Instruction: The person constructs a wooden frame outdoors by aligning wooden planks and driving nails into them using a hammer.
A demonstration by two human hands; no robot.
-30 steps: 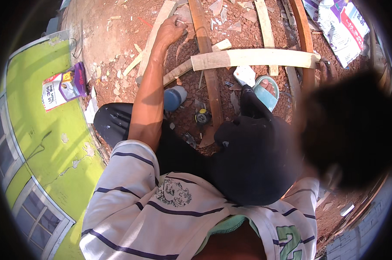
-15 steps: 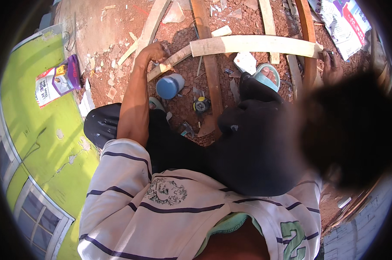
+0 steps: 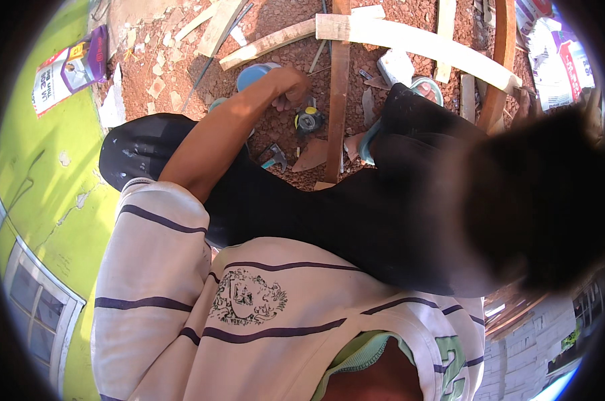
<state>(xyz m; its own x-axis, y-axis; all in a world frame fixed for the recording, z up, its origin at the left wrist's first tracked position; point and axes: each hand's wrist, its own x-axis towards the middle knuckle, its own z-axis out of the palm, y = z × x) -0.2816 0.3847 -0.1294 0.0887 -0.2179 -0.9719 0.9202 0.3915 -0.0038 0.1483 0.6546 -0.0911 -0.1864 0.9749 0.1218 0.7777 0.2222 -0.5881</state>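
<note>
Toward the red ground's [image 3: 359, 63] far edge, my pale plank [image 3: 416, 41] lies across two brown beams [image 3: 338, 107]: placed, I judge, but showing no fastening. My right hand [image 3: 526, 103] has bent fingers at its right end, grip too shadowed to tell. My left hand's [image 3: 292, 87] fingers half curl near the tape measure [image 3: 309, 120]; whether they hold anything, I cannot tell.
</note>
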